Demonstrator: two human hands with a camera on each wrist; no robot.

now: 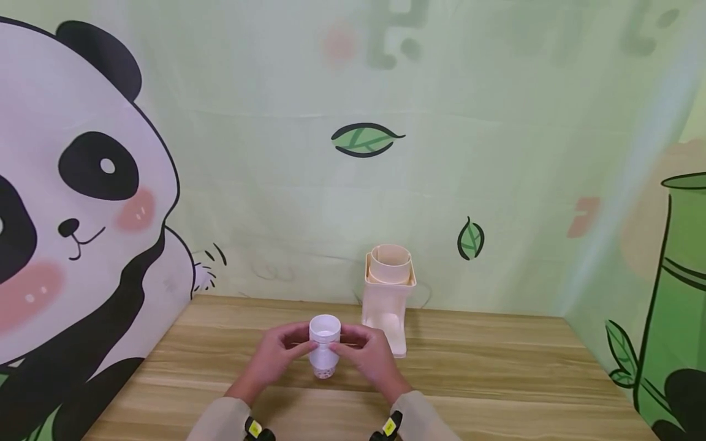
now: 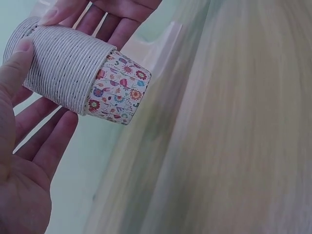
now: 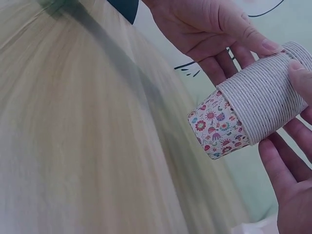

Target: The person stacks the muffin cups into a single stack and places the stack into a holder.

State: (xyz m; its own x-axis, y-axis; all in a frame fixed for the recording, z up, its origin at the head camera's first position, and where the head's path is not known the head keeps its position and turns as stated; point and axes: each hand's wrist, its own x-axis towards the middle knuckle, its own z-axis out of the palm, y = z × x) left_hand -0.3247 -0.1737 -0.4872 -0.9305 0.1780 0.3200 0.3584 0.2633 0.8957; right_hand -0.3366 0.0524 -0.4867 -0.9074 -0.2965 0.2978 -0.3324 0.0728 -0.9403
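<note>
A nested stack of paper cups [image 1: 324, 346] is held up between both hands, over the near middle of the table. White rolled rims line most of its length, and the lowest cup shows a colourful flower print in the left wrist view. My left hand [image 1: 280, 354] grips the stack from the left, thumb on the near side and fingers curled behind. From the other side my right hand [image 1: 371, 354] grips it the same way. Both thumbs press near the upper rims. The stack's open mouth faces up in the head view.
Behind the right hand stands a pale pink holder [image 1: 386, 300] with a round ring at its top and a foot on the wooden table [image 1: 496, 361]. A printed cloth backdrop [image 1: 265, 153] with a panda and leaves rises at the table's back edge.
</note>
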